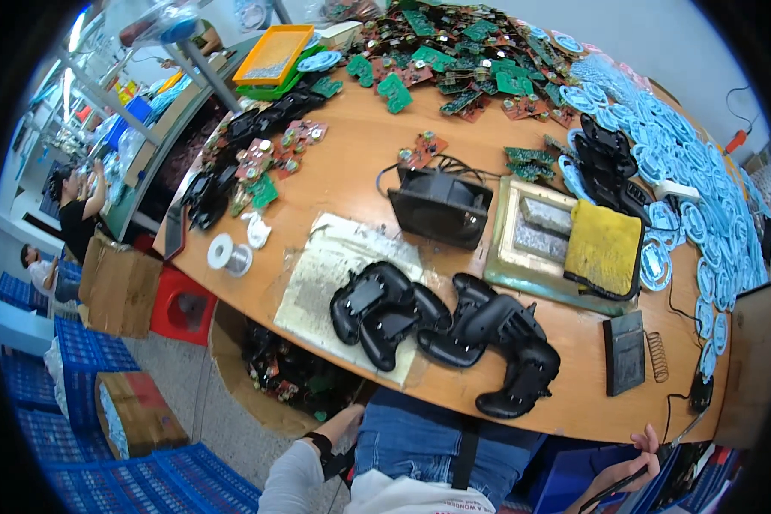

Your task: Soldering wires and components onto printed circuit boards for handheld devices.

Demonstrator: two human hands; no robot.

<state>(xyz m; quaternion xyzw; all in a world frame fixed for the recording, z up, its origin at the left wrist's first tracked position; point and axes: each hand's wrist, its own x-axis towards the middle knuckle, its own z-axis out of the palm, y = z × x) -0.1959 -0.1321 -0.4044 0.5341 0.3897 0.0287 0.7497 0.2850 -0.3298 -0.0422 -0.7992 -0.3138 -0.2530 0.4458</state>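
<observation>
My left hand (348,426) is low at the table's front edge, beside my jeans, above an open cardboard box; its fingers are hidden. A black strap (322,447) circles that wrist. Beyond the front right edge, my right hand (644,456) has its fingers curled around a thin black cord (618,485). On the table before me lie several black game controller housings (522,330), some resting on a stained pale mat (317,287). Neither hand touches them.
A black fan (441,206) stands behind the controllers. Right of it, a metal-framed solder pot (507,227) has a yellow sponge (604,248) on it. Circuit boards (471,56) and light-blue rings (702,180) are heaped behind. A solder spool (230,256) sits left; a coiled spring stand (657,356) is right.
</observation>
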